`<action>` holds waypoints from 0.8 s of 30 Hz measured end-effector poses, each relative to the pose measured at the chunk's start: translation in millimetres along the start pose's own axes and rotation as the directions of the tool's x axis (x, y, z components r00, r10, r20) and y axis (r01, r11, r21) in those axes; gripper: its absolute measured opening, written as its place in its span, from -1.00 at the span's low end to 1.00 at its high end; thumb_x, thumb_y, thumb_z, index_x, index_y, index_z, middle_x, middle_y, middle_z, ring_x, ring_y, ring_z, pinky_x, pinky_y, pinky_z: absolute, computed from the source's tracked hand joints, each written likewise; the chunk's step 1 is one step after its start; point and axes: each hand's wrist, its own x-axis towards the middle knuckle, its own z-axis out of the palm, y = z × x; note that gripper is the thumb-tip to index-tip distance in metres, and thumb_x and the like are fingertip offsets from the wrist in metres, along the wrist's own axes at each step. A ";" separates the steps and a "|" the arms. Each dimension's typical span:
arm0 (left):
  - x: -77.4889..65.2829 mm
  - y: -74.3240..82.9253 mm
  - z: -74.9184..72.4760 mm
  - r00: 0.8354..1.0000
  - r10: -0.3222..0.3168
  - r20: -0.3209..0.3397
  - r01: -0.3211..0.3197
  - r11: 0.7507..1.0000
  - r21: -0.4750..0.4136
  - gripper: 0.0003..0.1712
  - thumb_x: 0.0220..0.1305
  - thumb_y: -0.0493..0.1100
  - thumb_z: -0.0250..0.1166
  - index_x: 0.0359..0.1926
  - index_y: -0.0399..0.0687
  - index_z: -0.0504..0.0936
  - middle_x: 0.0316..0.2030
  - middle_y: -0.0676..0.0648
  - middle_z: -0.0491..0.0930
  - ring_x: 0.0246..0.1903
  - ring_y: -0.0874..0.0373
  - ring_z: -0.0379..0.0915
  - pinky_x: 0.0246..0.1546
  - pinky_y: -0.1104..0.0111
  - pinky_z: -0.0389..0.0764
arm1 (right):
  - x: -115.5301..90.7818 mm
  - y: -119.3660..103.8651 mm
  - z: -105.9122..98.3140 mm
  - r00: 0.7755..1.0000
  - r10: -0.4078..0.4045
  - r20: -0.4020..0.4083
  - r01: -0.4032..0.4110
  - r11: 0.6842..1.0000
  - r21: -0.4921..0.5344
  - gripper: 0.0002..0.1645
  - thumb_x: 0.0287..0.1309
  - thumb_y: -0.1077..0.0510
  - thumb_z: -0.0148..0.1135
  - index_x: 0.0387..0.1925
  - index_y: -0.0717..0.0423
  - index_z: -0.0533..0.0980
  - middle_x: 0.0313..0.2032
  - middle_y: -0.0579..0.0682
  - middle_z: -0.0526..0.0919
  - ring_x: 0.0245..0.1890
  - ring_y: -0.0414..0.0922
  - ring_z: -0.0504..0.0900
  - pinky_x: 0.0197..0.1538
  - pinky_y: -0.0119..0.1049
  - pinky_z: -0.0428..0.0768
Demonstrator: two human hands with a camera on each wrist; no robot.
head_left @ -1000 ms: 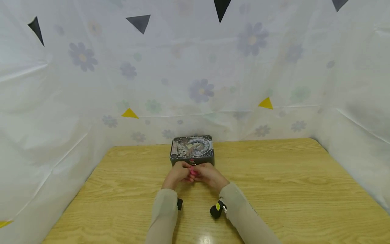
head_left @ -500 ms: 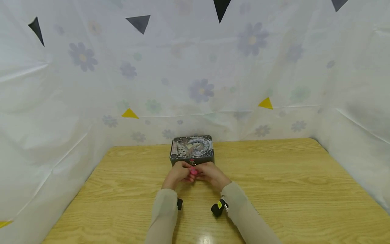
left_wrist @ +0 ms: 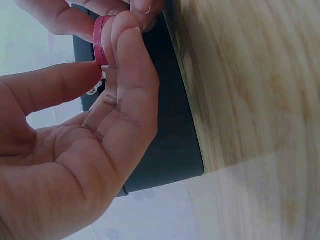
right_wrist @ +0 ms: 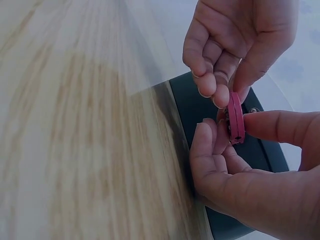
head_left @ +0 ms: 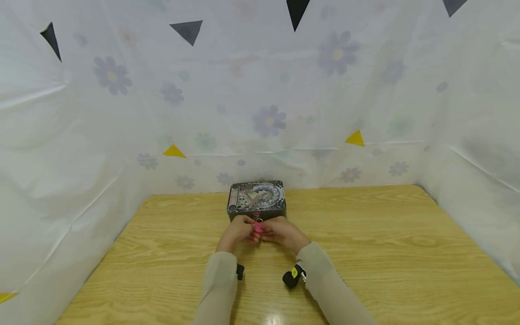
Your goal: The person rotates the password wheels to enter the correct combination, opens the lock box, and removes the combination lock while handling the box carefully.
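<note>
A small pink padlock (head_left: pixel 258 227) with a silver shackle sits at the front of a dark decorated tin box (head_left: pixel 257 197). My left hand (head_left: pixel 240 229) pinches it from the left between thumb and fingers, as the left wrist view shows the padlock (left_wrist: pixel 101 40) edge-on. From the other side my right hand (head_left: pixel 282 231) grips it too, thumb on one face and curled fingers on the other. Dark marks line one side of the padlock (right_wrist: pixel 235 118) in the right wrist view. The box's lid is down, and a red patch shows at its front above the shackle.
The wooden table (head_left: pixel 378 243) extends around the box on both sides and in front. Behind it hangs a white flower-printed sheet (head_left: pixel 300 99) with black and yellow triangles, and the box stands close to it.
My right hand and wrist have eased slightly to the right, and more of the pink padlock shows between the hands. The left hand and the box stay nearly in place.
</note>
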 end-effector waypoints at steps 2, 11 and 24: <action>-0.6 0.1 0.0 1.000 -0.002 0.004 0.002 1.000 -0.002 -0.84 0.35 -0.44 0.00 -0.12 -0.44 0.45 -0.59 -0.15 0.57 -0.67 0.17 0.51 -0.40 0.20 0.68 | -2.1 -1.9 3.1 1.000 0.016 -0.027 -0.016 1.000 -0.011 -0.66 0.19 0.32 0.12 -0.07 0.53 0.52 -0.48 0.00 0.65 -0.45 -0.19 0.62 -0.16 -0.30 0.62; -1.8 0.7 0.4 1.000 0.006 0.021 -0.006 1.000 -0.001 -0.84 0.39 -0.37 0.04 -0.10 -0.43 0.46 -0.46 -0.22 0.63 -0.62 0.16 0.53 -0.38 0.22 0.67 | -6.0 -7.0 5.8 1.000 -0.010 -0.007 0.010 1.000 -0.025 -0.68 0.28 0.38 -0.01 -0.04 0.59 0.45 -0.53 -0.08 0.61 -0.49 -0.25 0.58 -0.27 -0.41 0.59; -2.4 1.8 3.5 1.000 0.010 0.000 -0.010 1.000 0.007 -0.91 0.36 -0.39 0.09 -0.18 -0.40 0.43 -0.57 -0.16 0.57 -0.65 0.16 0.51 -0.40 0.21 0.67 | -4.2 -6.1 6.3 1.000 -0.006 0.003 0.006 0.998 -0.065 -0.69 0.28 0.36 -0.01 -0.05 0.56 0.45 -0.54 -0.05 0.58 -0.51 -0.26 0.58 -0.31 -0.43 0.59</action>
